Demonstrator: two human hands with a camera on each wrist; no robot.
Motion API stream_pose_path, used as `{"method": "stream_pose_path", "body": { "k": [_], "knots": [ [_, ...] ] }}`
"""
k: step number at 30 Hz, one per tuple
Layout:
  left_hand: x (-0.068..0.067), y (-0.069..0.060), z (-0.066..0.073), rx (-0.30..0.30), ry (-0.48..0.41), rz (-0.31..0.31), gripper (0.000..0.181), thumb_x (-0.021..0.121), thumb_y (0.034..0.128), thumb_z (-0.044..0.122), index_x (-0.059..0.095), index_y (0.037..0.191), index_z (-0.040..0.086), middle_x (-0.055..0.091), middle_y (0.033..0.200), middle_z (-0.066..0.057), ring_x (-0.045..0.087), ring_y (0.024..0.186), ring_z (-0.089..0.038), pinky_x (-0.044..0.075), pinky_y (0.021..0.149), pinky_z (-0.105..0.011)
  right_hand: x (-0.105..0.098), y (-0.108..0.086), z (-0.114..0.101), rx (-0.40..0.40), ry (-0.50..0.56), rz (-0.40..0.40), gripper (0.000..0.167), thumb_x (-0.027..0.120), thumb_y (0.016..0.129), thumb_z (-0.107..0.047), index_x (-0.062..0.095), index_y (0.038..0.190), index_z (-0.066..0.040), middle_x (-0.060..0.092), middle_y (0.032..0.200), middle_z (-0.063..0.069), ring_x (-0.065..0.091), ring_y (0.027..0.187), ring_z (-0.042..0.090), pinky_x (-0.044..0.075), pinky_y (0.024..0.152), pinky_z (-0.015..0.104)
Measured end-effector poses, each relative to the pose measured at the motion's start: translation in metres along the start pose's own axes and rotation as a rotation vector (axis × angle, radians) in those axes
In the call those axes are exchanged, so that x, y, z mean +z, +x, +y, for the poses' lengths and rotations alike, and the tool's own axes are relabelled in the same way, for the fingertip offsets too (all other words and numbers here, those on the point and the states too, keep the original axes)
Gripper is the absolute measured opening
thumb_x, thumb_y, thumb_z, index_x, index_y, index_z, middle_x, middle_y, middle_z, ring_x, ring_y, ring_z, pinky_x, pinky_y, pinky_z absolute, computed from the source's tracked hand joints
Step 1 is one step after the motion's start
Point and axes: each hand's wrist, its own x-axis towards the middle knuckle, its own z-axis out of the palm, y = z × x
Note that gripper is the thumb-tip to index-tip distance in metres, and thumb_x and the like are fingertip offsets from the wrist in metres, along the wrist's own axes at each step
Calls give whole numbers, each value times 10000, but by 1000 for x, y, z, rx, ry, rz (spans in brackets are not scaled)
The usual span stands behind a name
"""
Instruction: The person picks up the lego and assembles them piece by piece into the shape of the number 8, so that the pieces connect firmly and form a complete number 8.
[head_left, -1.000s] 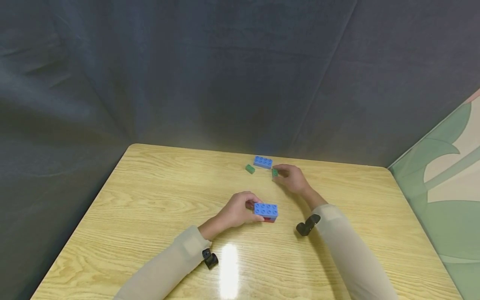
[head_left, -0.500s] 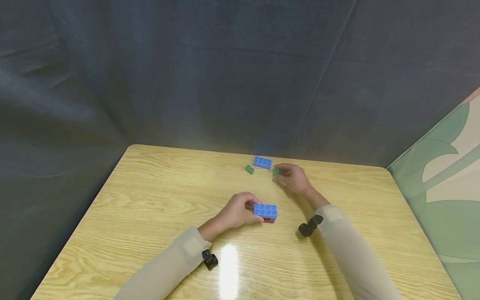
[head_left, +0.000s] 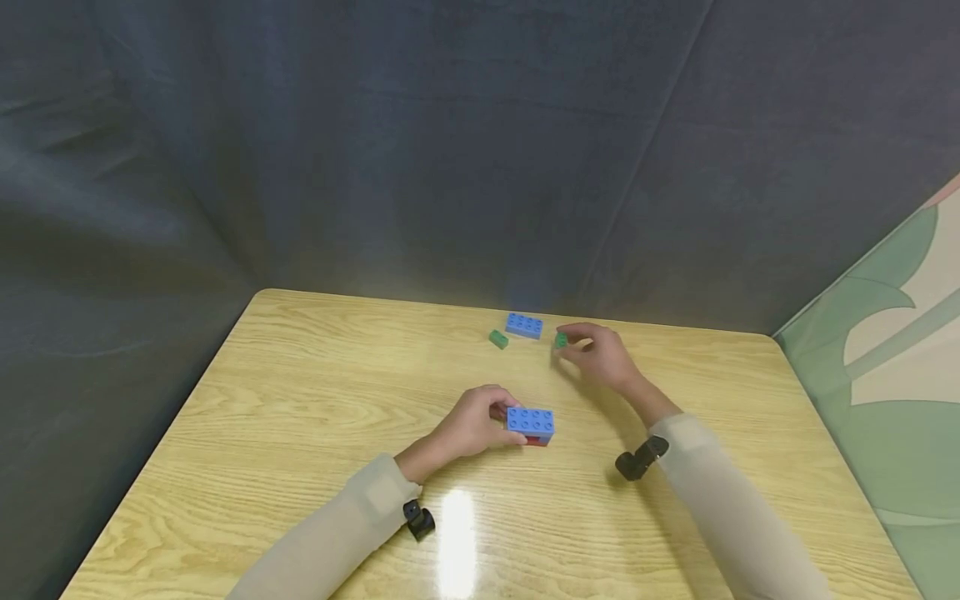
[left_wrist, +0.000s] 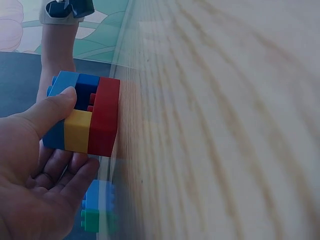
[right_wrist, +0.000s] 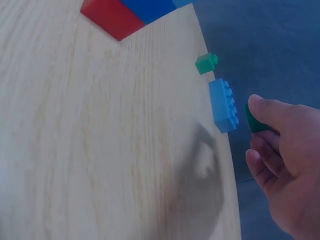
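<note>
The left hand [head_left: 474,422] grips a brick stack [head_left: 531,419] on the worktop [head_left: 337,375]; farther off, the right hand [head_left: 604,357] pinches a green brick [head_left: 561,340], right of a blue brick [head_left: 523,326]

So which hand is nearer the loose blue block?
The right hand, just right of the loose blue block; the left hand is farther off, in front, holding the stacked blocks.
</note>
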Motion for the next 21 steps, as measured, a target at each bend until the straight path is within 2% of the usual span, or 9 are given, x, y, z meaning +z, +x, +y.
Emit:
{"method": "stream_pose_path", "body": {
  "k": [8,21],
  "knots": [
    [-1,-1,0,7,-1,1,358,908,773,130,727,1071,46,664,1004,3,637,896,-114,544,816,-213,-8,-11,-14,-69,-32,7,364,753,931,-106,681,1265,19,702,1202,168,645,1078,329,566,847,477],
    [-3,-2,-1,9,12,1,366,906,777,137,726,1082,43,672,1014,-5,635,897,-112,544,820,-218,-16,-29,-32,-203,-34,24,356,793,882,-46,705,1223,12,714,1166,144,656,1006,351,589,765,368]
  ]
}}
